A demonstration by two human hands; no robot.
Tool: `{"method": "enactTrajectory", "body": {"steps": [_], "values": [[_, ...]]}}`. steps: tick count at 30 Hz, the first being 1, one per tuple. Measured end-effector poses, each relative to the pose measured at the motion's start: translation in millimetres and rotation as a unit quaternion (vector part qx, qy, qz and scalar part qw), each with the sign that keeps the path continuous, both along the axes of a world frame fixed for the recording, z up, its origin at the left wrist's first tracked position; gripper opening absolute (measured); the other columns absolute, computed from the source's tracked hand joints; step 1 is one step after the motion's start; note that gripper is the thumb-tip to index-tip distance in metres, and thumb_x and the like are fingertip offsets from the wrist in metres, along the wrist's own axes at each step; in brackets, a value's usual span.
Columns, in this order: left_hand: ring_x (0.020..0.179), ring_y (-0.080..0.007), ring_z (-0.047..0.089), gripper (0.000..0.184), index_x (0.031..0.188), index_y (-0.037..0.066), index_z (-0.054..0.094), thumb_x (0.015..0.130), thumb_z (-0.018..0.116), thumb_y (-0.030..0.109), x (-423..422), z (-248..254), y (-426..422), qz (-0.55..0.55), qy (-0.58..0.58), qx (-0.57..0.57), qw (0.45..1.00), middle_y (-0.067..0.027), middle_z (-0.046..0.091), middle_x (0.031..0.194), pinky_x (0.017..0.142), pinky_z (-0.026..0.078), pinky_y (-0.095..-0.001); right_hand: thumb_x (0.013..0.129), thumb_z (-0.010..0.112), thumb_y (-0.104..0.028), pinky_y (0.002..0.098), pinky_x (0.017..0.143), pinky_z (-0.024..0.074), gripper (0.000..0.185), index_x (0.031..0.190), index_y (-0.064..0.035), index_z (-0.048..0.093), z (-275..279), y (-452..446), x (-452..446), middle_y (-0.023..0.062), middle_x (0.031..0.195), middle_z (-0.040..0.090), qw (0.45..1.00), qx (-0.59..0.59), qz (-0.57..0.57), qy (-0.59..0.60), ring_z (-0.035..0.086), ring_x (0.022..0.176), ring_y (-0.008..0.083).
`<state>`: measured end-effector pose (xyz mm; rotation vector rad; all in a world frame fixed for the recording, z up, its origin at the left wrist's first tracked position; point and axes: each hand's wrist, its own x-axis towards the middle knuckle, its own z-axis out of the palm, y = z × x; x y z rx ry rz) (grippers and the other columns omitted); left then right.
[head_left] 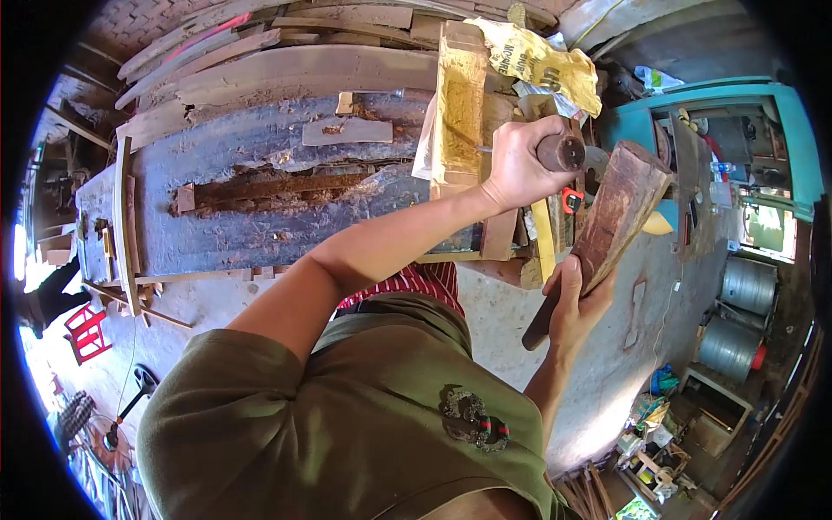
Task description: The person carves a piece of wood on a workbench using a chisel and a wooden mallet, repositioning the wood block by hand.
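Observation:
My left hand (524, 165) is closed around the dark round handle of a chisel (563, 153). A thin bit of its metal blade shows to the left of the fist, over a pale, hollowed wooden block (459, 104). To the right, my right hand (582, 303) grips a wooden mallet (622, 208), its thick head raised up and to the right. The mallet head is apart from the chisel's handle end. Where the chisel tip meets the block is too small to tell.
A worn dark bench top (286, 217) spreads to the left, with a small flat board (347, 132) on it. A yellow sack (555, 65) lies behind the block. Near my hands is a red tape measure (572, 201). A red stool (87, 334) stands at the lower left.

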<state>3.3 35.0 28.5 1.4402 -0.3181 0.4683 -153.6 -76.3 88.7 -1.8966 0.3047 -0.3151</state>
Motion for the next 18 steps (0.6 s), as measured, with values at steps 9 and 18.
{"method": "enactTrajectory", "body": {"steps": [9,18], "values": [[0.058,-0.0163,0.066,0.019,0.076,0.004,0.064,0.073,0.082,0.008,-20,-5,9,-0.067,-0.029,0.015,0.997,-0.0083,0.065,0.066,0.055,0.050,-0.0286,0.094,0.068,-0.018,0.0241,0.051,0.0414,0.040,0.121,0.0049,0.048,-4,-5,7,0.0062,0.078,0.060,0.999,0.020,0.014,-0.023,0.052,0.057,0.0093],[0.062,-0.0338,0.066,0.024,0.081,0.014,0.068,0.066,0.082,0.028,-24,-7,4,-0.143,-0.063,0.084,0.984,-0.0099,0.065,0.065,0.055,0.051,-0.0414,0.100,0.054,-0.031,0.0262,0.049,0.0428,0.043,0.124,0.0041,0.048,34,5,6,0.0095,0.066,0.059,0.995,-0.044,0.007,-0.094,0.054,0.051,0.0142]]}}
